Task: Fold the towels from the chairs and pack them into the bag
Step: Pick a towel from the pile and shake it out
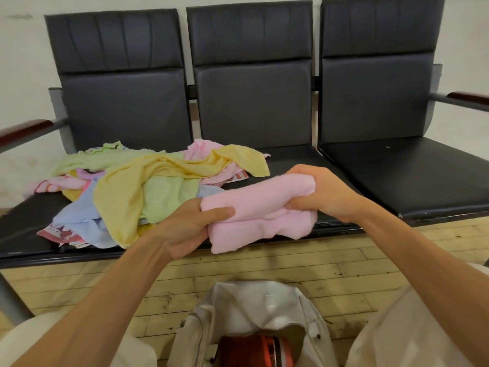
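A folded pink towel (260, 211) hangs in the air in front of the middle seat, held at both ends. My left hand (190, 229) pinches its left end with the thumb on top. My right hand (321, 193) grips its right end from above. A loose pile of towels (137, 186), yellow, green, blue and pink, lies across the left and middle seats. Below, between my knees, a light grey bag (251, 313) stands open on the floor with something red and orange inside.
A row of three black padded chairs (397, 165) stands against a white wall, with wooden armrests at both ends. The right seat holds nothing. The floor is pale wood planks (330, 274). A metal chair leg (13, 303) rises at the lower left.
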A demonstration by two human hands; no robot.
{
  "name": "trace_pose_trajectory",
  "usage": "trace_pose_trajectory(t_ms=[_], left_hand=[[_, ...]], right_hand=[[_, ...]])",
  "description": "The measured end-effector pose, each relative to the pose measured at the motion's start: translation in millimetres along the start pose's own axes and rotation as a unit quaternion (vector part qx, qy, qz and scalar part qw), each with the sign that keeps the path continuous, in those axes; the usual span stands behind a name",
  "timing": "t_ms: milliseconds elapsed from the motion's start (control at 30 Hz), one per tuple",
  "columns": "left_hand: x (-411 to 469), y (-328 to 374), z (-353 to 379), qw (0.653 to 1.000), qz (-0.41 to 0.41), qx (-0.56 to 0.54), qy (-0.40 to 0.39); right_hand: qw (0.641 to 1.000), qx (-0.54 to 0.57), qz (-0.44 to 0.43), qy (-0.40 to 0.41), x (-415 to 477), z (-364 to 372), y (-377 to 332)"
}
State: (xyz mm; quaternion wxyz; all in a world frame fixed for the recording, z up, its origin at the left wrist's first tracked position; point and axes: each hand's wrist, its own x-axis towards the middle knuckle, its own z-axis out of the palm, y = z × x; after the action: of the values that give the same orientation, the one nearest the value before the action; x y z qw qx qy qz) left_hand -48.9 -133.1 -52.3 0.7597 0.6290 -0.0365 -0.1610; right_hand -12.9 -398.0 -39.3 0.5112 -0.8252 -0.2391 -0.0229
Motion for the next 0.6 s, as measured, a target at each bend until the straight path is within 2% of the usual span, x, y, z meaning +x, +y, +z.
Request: trace_pose_trajectory(t_ms=[133, 267, 333, 533, 600], left_hand=[[-1.5, -1.3, 0.6, 0.998, 0.007, 0.057, -0.025], [-0.5, -2.5, 0.9, 0.995, 0.039, 0.086, -0.005], [-0.2, -3.0, 0.4, 0.993, 0.064, 0.101, 0.001], [-4.6, -0.2, 3.4, 0.969, 0.16, 0.19, -0.015], [-6.2, 0.8, 6.8, 0.96, 0.175, 0.216, -0.028]], right_hand=[[1.0, -0.019, -0.017, 0.015, 1.4, -1.5, 1.9], [0.993, -0.114, -0.01, -0.031, 4.1, -2.2, 8.1], [0.99, -0.125, 0.002, -0.058, 3.3, -2.3, 11.2], [0.967, -0.017, 0.089, -0.24, -4.0, -13.4, 9.0], [0.96, -0.058, 0.088, -0.258, -3.3, -5.9, 6.3]])
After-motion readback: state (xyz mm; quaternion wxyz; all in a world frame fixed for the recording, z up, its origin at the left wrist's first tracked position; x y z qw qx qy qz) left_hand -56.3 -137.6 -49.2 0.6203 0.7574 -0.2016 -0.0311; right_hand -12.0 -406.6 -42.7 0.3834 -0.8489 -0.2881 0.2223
